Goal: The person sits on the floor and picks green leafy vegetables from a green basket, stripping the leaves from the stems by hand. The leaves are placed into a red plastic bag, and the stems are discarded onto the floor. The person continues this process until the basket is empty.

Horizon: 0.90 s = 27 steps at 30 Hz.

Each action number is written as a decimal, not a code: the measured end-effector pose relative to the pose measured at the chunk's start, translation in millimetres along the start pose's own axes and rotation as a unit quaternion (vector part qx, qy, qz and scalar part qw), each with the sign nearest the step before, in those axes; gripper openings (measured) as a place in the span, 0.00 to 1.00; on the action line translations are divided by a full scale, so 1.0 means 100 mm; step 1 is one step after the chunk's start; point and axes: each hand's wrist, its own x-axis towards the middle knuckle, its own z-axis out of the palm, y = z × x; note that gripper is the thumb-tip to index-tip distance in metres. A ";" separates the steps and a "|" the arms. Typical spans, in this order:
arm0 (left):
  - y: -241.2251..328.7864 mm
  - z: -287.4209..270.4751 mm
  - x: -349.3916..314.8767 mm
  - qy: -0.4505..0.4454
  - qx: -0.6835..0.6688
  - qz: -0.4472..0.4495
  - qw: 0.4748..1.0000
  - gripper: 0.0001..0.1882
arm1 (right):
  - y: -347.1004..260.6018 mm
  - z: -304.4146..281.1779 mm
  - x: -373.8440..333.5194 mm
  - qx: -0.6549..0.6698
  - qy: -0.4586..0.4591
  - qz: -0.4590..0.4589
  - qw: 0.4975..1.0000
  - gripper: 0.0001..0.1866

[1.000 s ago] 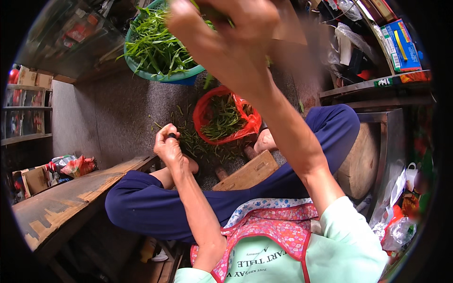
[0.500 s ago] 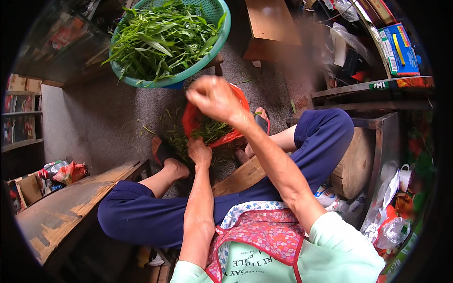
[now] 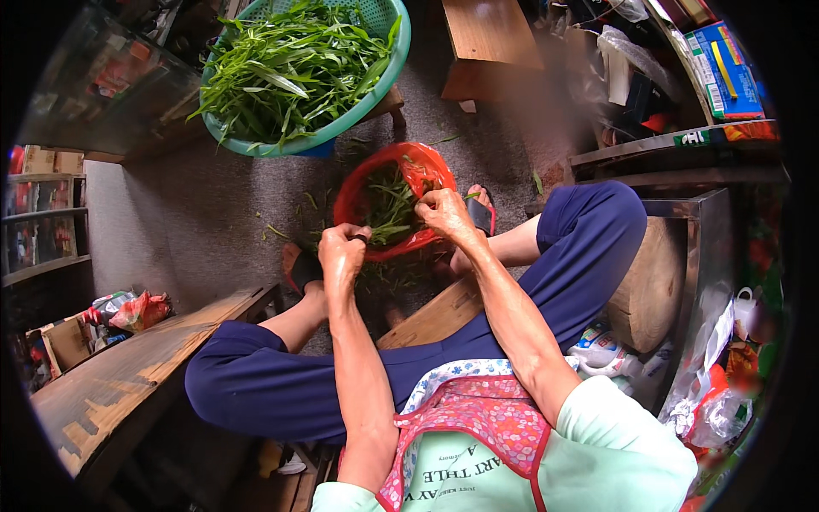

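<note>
Grey floor point(image 3: 192, 200): red bag point(image 3: 347, 201) gapes upward, stalks point(image 3: 390, 203) slanting.

The grey floor point(image 3: 179, 218) carries an open red plastic bag point(image 3: 346, 201), with loose bits of green stem point(image 3: 276, 231) scattered beside it; farther off, a low wooden bench point(image 3: 493, 36) stands on it.

At the far middle, a wooden bench point(image 3: 495, 34) is seen. At the far right, a blue box point(image 3: 725, 72) is kept above a shelf edge point(image 3: 631, 152). Nearer, a white bottle point(image 3: 600, 350) is placed beside a rounded wooden block point(image 3: 648, 294). At left, a worn plank point(image 3: 162, 358) is shown near a red packet point(image 3: 143, 311).
</note>
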 end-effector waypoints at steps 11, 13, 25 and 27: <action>0.07 -0.47 -0.17 -0.086 -0.443 -0.057 0.890 0.11 | -0.53 -0.21 -0.14 0.392 -0.131 -0.069 0.908 0.13; 0.06 -0.48 -0.18 -0.084 -0.458 -0.055 0.883 0.12 | -0.58 -0.23 -0.18 0.433 -0.148 -0.071 0.886 0.11; 0.21 -0.55 -0.26 -0.132 -0.447 -0.005 0.885 0.13 | -0.59 -0.40 -0.19 0.235 -0.151 -0.144 0.949 0.06; 0.25 -0.54 -0.27 -0.111 -0.403 -0.009 0.909 0.11 | -0.67 -0.41 -0.23 0.136 -0.114 -0.202 0.963 0.07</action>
